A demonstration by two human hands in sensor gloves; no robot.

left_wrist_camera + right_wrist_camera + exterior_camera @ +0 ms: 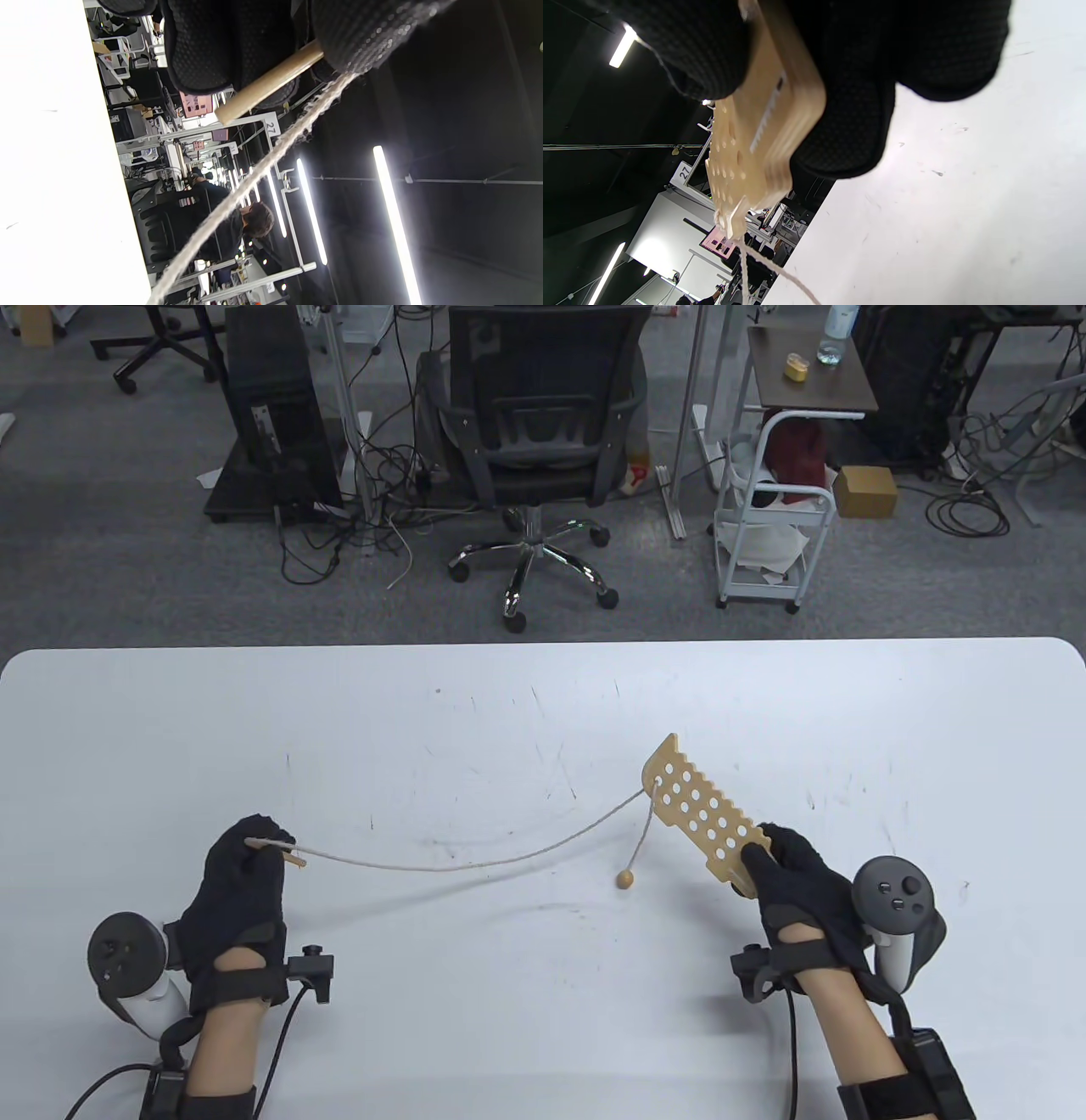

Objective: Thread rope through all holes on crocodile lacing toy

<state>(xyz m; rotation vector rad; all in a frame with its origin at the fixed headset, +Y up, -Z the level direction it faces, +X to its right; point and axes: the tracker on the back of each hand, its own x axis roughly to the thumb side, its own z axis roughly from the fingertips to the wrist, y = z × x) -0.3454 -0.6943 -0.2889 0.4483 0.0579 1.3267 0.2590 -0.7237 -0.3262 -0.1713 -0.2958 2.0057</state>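
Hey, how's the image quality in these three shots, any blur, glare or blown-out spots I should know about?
Table view: evenly lit and sharp, soft shadows under the rope and bead. Left wrist view: the table is blown out white, ceiling lights flare, the wooden needle is fairly crisp. Right wrist view: the crocodile board and the right hand are too close and blurred.

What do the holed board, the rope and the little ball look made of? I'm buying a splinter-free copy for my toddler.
The board looks like pale unpainted plywood: tan, matte, with faint layer lines along its edge in the right wrist view. The rope seems twisted natural fibre, beige and fuzzy up close. The ball looks like a plain wooden bead, though too small to be sure.
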